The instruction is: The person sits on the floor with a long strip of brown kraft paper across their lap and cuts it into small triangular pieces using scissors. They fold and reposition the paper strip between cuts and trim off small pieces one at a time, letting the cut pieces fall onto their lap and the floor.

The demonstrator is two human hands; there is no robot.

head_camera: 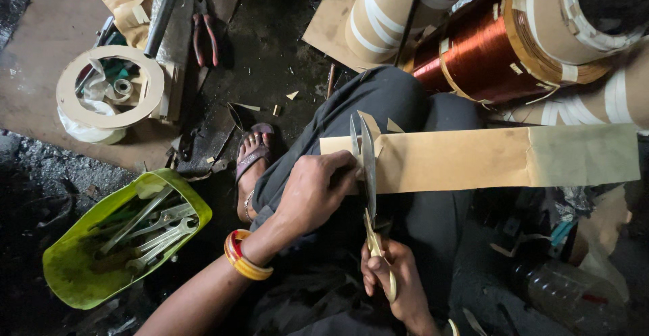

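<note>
Centre of frame: the left hand [314, 194] pinches the near end of a brown paper strip [449, 159] lying across the lap. Just below, the right hand [392, 275] closes its grip on scissors [368, 174], blades spread across the strip's end. Lower left: green tool tray [67, 268].

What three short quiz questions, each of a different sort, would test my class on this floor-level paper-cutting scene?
1. True or false: the scissors are in the right hand.
2. Which does the left hand pinch? A) the red-handled pliers B) the brown paper strip C) a spanner
3. Fill in: the spanners lie in a ___ tub.

Key: 1 true; 2 B; 3 green. The scissor blades stand open across the strip's left end, which rests on the knee.
</note>
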